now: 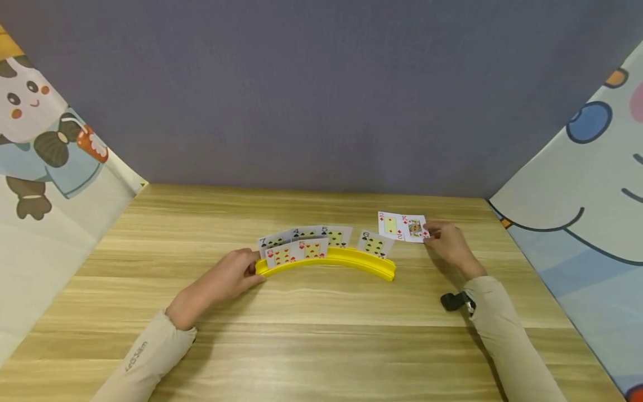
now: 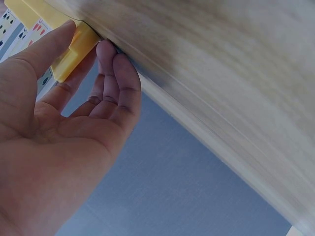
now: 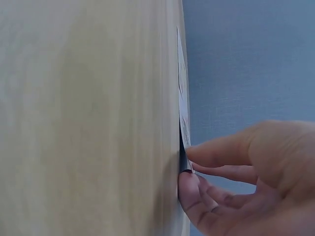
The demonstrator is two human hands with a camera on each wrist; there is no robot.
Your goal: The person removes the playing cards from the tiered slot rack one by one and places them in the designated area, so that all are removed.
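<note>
A curved yellow card holder [image 1: 351, 258] lies on the table with playing cards standing in it. Its left end is held by my left hand [image 1: 228, 282], thumb in front and fingers behind. In the left wrist view the thumb [image 2: 54, 46] presses the yellow end. Two red cards stand in front, one a five [image 1: 312, 249]; black-suited cards stand behind, one a four [image 1: 305, 231], and another black card [image 1: 374, 244] stands apart at the right. Beyond the holder's right end lie a two of diamonds [image 1: 390, 224] and a king of diamonds [image 1: 414, 228]. My right hand [image 1: 450, 245] pinches the king's right edge, slightly raised.
The wooden table [image 1: 311, 340] ends at a grey-blue wall panel [image 1: 321, 100] at the back. Printed cartoon sheets border both sides. A black strap piece [image 1: 454, 301] hangs at my right sleeve.
</note>
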